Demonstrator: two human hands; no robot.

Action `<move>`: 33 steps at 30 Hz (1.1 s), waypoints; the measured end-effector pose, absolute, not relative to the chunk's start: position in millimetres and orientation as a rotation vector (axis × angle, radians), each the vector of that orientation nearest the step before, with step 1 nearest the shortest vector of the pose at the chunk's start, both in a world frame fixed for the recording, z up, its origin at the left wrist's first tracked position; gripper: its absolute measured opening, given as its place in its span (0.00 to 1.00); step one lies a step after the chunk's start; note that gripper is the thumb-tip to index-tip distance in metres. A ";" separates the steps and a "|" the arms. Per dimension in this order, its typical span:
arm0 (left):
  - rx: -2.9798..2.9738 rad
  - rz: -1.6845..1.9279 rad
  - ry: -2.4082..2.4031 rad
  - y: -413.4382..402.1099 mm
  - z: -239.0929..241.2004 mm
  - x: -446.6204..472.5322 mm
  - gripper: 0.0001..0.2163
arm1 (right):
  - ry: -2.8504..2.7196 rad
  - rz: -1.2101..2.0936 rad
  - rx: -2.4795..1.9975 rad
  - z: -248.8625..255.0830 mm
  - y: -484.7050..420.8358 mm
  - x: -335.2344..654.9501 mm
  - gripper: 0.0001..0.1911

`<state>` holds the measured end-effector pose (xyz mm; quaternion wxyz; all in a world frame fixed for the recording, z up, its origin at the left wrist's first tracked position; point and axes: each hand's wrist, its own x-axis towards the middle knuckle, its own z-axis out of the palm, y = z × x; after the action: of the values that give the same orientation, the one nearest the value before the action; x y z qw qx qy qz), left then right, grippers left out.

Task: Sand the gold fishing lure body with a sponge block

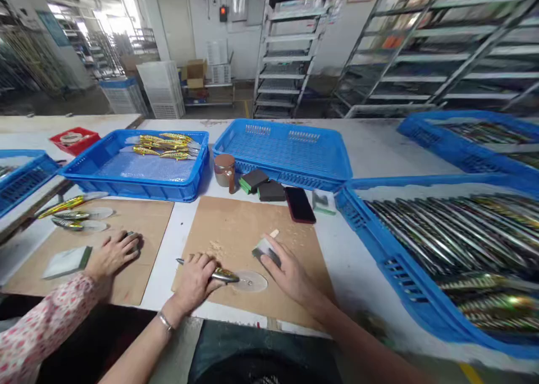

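Observation:
My left hand (196, 282) presses a gold fishing lure (223, 274) with a clear lip (251, 282) down on a brown board (236, 227). Its fingers are closed over the lure's body. My right hand (290, 274) grips a grey sanding block (266, 251) just right of the lure. Sanding dust lies on the board above my left hand.
A co-worker's hand (113, 253) in a floral sleeve rests on the left board. A blue tray (126, 184) holds gold lures; another blue tray (290, 154) holds nothing. A blue bin (421, 294) of lures stands right. A phone (299, 204), sponges (254, 180) and a jar (224, 170) sit behind.

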<state>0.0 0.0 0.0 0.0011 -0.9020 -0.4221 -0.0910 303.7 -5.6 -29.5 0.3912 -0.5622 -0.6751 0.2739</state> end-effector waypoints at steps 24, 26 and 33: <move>-2.774 -0.181 -1.274 -15.4 -6.3 31.7 0.11 | -1.516 0.173 -1.641 -66.4 17.3 285.9 0.21; -2.766 -0.168 -1.278 -15.6 -5.8 32.7 0.11 | -1.495 0.170 -1.611 -61.7 16.2 268.7 0.20; -2.786 -0.151 -1.305 -21.3 -3.7 35.0 0.08 | -1.600 0.135 -1.516 -59.3 13.5 280.7 0.18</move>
<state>35.0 -21.3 -3.7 0.0305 -0.9040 -0.4236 -0.0490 280.7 13.5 -59.3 0.4502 -0.6130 -0.6470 0.0545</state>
